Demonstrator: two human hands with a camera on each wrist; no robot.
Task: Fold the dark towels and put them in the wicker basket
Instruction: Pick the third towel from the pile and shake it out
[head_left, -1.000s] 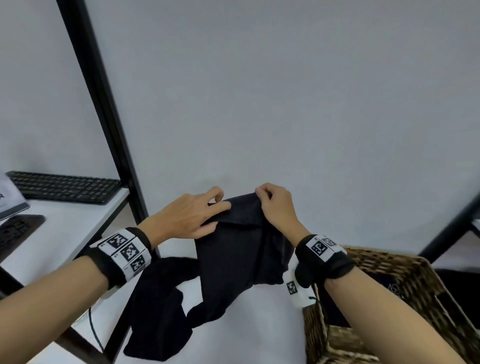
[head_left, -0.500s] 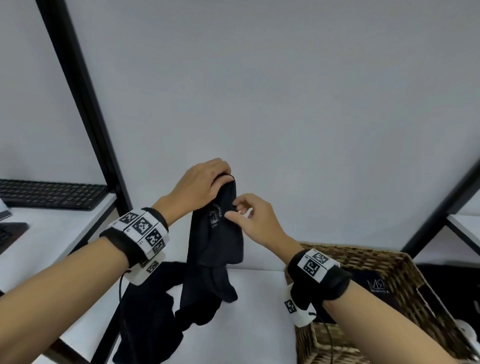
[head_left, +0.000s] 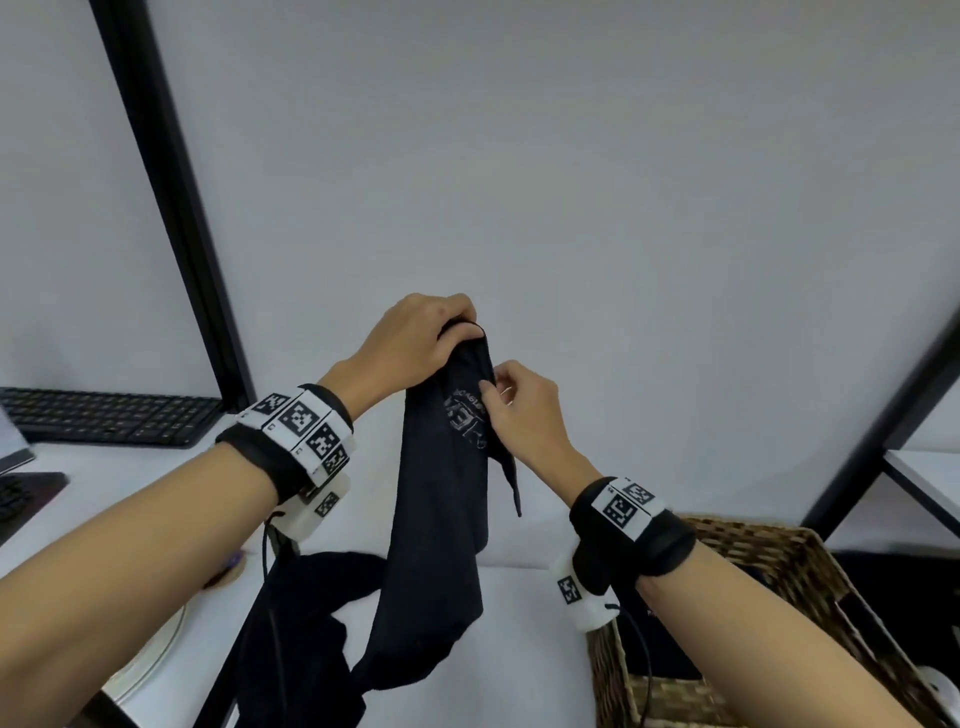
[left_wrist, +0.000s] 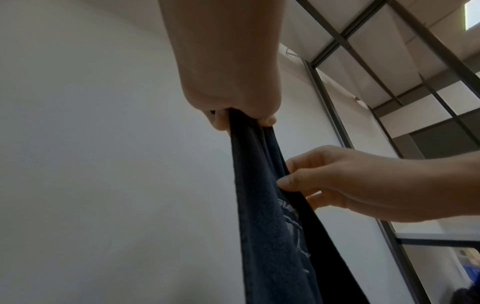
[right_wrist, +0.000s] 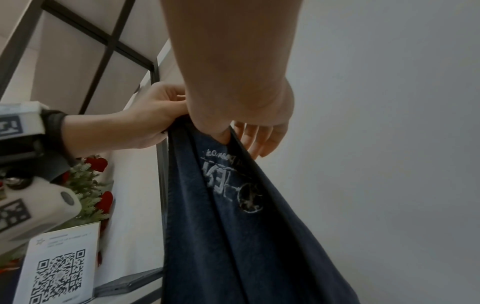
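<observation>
A dark navy towel (head_left: 441, 519) with a pale printed logo hangs in the air over the white table. My left hand (head_left: 415, 338) grips its bunched top corner from above. Just below and to the right, my right hand (head_left: 519, 410) pinches the towel's right edge beside the logo. The left wrist view shows the towel (left_wrist: 272, 226) running down from the left hand (left_wrist: 233, 102), with the right hand (left_wrist: 337, 185) pinching it. In the right wrist view the thumb presses the towel (right_wrist: 233, 226) beside the logo. A second dark towel (head_left: 301, 639) lies crumpled at the table's left. The wicker basket (head_left: 769, 561) stands at lower right with dark cloth inside.
A black frame post (head_left: 171, 208) rises at the left, another at the right (head_left: 893, 405). A black keyboard (head_left: 109, 415) lies on the neighbouring desk to the left. A grey wall fills the background. A card with a QR code (right_wrist: 59, 267) and a red and green plant appear in the right wrist view.
My left hand has gathered the towel's top into one bunch and lifted it. My right hand let go of the top corner and now pinches the right edge lower down.
</observation>
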